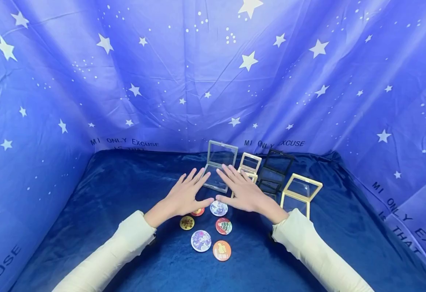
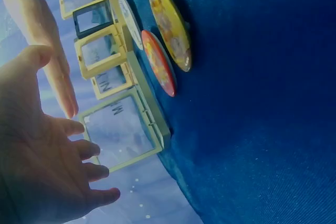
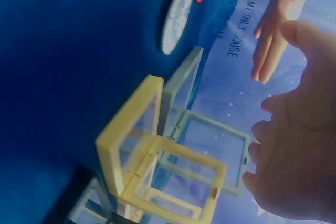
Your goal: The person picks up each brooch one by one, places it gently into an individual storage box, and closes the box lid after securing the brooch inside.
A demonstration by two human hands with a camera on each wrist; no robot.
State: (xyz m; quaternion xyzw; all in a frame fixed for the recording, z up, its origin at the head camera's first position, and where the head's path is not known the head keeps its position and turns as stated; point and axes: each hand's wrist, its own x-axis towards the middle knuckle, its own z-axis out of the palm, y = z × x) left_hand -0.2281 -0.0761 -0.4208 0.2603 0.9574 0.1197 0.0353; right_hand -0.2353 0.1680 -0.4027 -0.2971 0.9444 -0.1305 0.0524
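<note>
Both hands are held palm down, fingers extended and thumbs spread, above the cloth. The left hand [image 1: 184, 196] is over a red badge [image 1: 197, 212], partly hidden beneath it. Near the thumbs lies a blue-and-white round badge [image 1: 218, 208]. The right hand [image 1: 247, 191] is in front of the hinged frames and covers part of them. Neither hand holds anything. Toward the front lie a gold badge [image 1: 187, 223], a red-and-green badge [image 1: 223, 226], a purple-and-white badge [image 1: 201, 241] and an orange thumbs-up badge [image 1: 222, 250]. In the right wrist view, a cream frame [image 3: 155, 85] stands opened.
Behind the hands stands a large grey hinged frame [image 1: 222, 143], opened. To its right are small cream frames [image 1: 250, 155], black frames [image 1: 281, 153] and a gold frame [image 1: 308, 179]. Dark blue cloth [image 1: 125, 182] covers the table; a starry curtain [image 1: 183, 81] surrounds it.
</note>
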